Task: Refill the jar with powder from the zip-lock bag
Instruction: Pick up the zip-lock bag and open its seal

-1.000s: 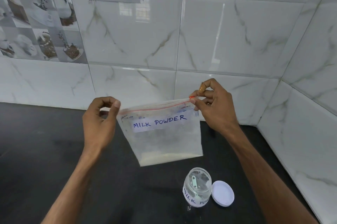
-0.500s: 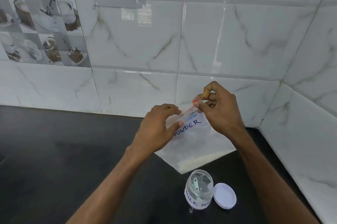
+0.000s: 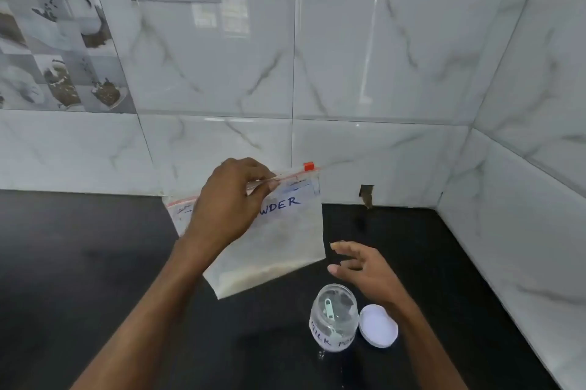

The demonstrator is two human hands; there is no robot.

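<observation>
A clear zip-lock bag [image 3: 285, 247] labelled for milk powder hangs above the black counter, with pale powder settled along its bottom and a red slider at its top right corner. My left hand [image 3: 228, 205] pinches the bag's top edge near the middle and holds it up. My right hand [image 3: 361, 266] is off the bag, fingers spread, hovering just right of the bag's lower corner and above the jar. The small clear jar [image 3: 334, 316] stands open on the counter with a white scoop inside. Its white lid [image 3: 378, 325] lies flat beside it on the right.
The black counter [image 3: 79, 262] runs into a corner of white marble-look tiled walls [image 3: 364, 56] at the back and right. A small hole in the wall [image 3: 366, 194] sits at counter level behind the jar.
My right hand has let go of the bag's slider corner and dropped down toward the jar. My left hand now holds the bag alone, and the bag hangs flatter.
</observation>
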